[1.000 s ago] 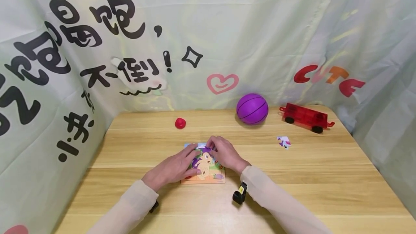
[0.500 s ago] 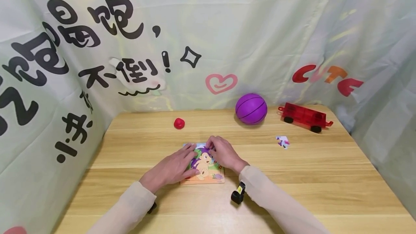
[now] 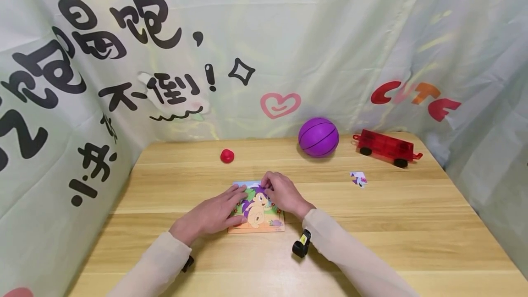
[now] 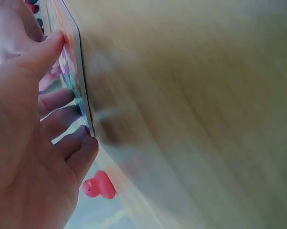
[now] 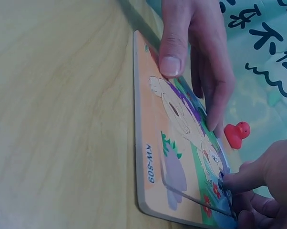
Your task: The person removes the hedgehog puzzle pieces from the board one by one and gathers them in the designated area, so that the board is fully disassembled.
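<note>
A hedgehog picture puzzle [image 3: 264, 227] in a shallow wooden tray lies flat on the table in front of me. My left hand [image 3: 212, 212] rests along its left side, thumb on the lower part and fingers reaching the upper left; in the left wrist view the fingertips [image 4: 88, 143] meet the board's edge. At the upper right my right hand [image 3: 284, 194] is bent over the board, thumb and fingers close together on a puzzle piece [image 5: 221, 184] mostly hidden by them. A loose puzzle piece [image 3: 359, 179], white and purple, lies to the right.
A small red rubber duck [image 3: 227, 156] sits behind the puzzle. Further right stand a purple ball [image 3: 318, 137] and a red transparent toy wagon [image 3: 385, 147] with black wheels. Printed cloth [image 3: 330, 49] hangs around the wooden table [image 3: 392, 233].
The left hand has slid slightly left and its fingers have drawn back, uncovering more of the picture. The right hand stays at the upper right of the board.
</note>
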### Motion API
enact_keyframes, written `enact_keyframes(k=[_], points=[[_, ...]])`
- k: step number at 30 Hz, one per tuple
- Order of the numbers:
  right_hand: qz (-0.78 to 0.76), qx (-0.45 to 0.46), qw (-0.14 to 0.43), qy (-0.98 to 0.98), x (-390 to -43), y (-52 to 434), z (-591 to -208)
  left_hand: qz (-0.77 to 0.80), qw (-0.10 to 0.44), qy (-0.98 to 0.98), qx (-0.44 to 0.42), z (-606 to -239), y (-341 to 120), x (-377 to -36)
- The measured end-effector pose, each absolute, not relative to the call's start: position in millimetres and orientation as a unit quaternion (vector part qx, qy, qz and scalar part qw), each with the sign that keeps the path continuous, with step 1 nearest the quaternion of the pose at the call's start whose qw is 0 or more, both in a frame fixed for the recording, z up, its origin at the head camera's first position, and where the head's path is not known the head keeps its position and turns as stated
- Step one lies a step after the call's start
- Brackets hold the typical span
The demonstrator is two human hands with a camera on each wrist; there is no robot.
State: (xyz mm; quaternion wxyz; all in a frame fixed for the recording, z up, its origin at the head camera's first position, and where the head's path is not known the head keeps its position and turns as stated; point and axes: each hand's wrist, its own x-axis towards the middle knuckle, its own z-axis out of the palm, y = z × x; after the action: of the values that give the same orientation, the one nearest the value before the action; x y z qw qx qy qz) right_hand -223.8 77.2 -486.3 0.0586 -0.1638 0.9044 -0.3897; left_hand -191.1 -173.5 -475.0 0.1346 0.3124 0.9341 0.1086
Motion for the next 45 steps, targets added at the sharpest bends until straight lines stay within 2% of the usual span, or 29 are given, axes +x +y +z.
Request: enact_keyframes(k=[31,45], points=[[-0.398,-0.168,0.107,0.896,-229.5,79.8,-483.0,0.104,0.147,0.931,0.316,-476.0,-171.9,-192.4],[-0.411,-0.190,0.096,0.887,-226.6,81.7,-485.3,0.111,0.145,0.924,0.337,-477.7,-173.2,-193.0]])
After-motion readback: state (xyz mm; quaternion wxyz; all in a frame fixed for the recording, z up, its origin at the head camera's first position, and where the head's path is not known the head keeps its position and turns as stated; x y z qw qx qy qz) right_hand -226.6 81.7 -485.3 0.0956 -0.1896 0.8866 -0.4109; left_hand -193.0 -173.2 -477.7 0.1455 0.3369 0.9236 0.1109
